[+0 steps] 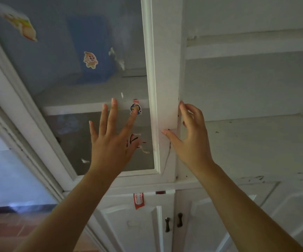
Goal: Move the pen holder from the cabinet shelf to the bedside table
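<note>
No pen holder is clearly in view. A white cabinet fills the frame, and the shelf (256, 135) in its open right bay looks bare. My left hand (110, 140) lies flat with fingers spread against the glass door (96, 84), which carries several cartoon stickers. My right hand (190, 135) is at the door's white right stile (167, 99), thumb on its front face and fingers curled round its right edge. A faint bluish shape (67, 124) sits behind the glass on the lower shelf; I cannot tell what it is.
A blue box (90, 50) stands on the upper shelf behind the glass. Below are white lower doors with two dark handles (173, 221) and a red label (138, 200). Reddish floor tiles (5, 231) show at the lower left.
</note>
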Tool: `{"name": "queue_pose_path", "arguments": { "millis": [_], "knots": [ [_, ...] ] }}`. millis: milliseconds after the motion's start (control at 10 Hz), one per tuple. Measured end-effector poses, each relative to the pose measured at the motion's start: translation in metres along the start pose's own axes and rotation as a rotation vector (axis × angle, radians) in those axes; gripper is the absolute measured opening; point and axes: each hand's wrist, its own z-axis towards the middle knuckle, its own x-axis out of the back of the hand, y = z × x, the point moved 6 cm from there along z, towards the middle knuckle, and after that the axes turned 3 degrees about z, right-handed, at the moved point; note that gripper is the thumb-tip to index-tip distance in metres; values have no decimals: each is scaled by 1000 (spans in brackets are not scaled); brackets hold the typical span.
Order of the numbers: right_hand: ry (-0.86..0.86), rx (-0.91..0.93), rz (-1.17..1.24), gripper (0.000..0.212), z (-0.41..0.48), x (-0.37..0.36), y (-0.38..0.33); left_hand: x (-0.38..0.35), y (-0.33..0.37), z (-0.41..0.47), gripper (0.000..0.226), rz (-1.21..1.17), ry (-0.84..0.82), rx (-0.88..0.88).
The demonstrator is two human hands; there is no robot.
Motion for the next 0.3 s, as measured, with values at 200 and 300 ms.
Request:
{"name": "queue_pose_path", "arguments": {
  "millis": [200,300],
  "knots": [
    [-119,-12,101,74,-13,15,-24,40,8,-6,74,27,-70,52],
    [-275,-6,15,72,-21,20,-39,65,15,-15,72,35,-98,8]
  ]
}}
